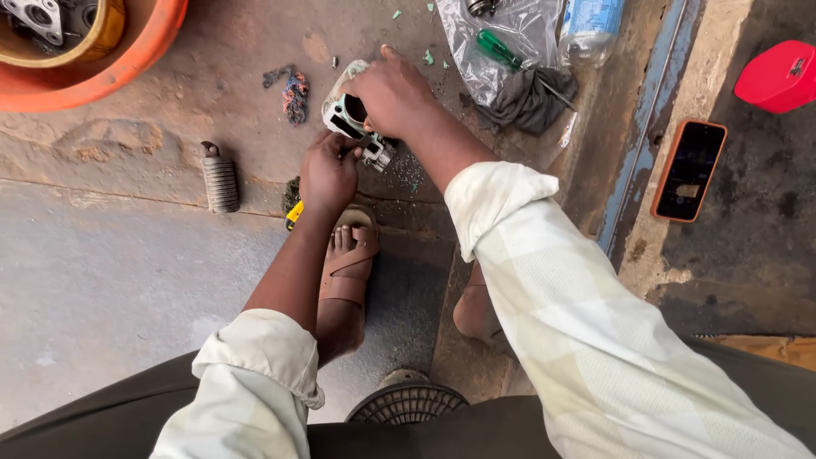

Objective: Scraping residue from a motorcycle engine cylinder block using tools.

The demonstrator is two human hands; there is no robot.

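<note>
A pale metal engine cylinder part [350, 112] with a dark round bore is held low over the concrete floor [110, 280], just ahead of the person's sandalled foot [348, 263]. It is gripped from above by the right hand [393, 92], whose fingers are curled over its top edge. Its lower end is pinched by the left hand [328, 172], closed around the small fitting there. Small green flakes [429, 58] are scattered on the ground around the part. A ribbed coil spring [221, 180] lies well to the left, and a small frayed multicoloured rag [294, 92] sits just beside the part. Beyond the right hand, a clear plastic bag [501, 42] is seen with a green-handled screwdriver [500, 49] on it, touched by a crumpled grey cloth [529, 100]. A phone in an orange case [689, 170] rests on the raised ledge to the right, near a red lid-like object [780, 76]. An orange tub [127, 51] is visible at the upper left.
</note>
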